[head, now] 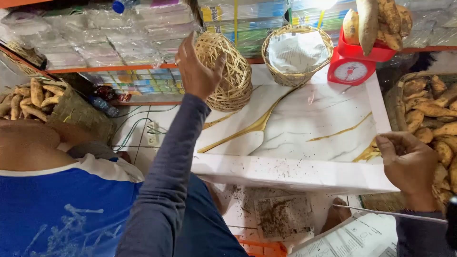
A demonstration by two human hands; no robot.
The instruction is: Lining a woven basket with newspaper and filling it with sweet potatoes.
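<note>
My left hand is raised over the white marbled table and grips the rim of a small woven basket, which is tipped on its side. My right hand rests at the table's right front corner, fingers curled loosely, next to a basket of sweet potatoes. I cannot tell whether the right hand holds anything. A second woven basket lined with white paper stands upright at the back of the table.
A red kitchen scale loaded with sweet potatoes stands at the back right. Another basket of sweet potatoes sits at the left. A person in a blue shirt sits close at my left. Shelves of wrapped packets fill the back.
</note>
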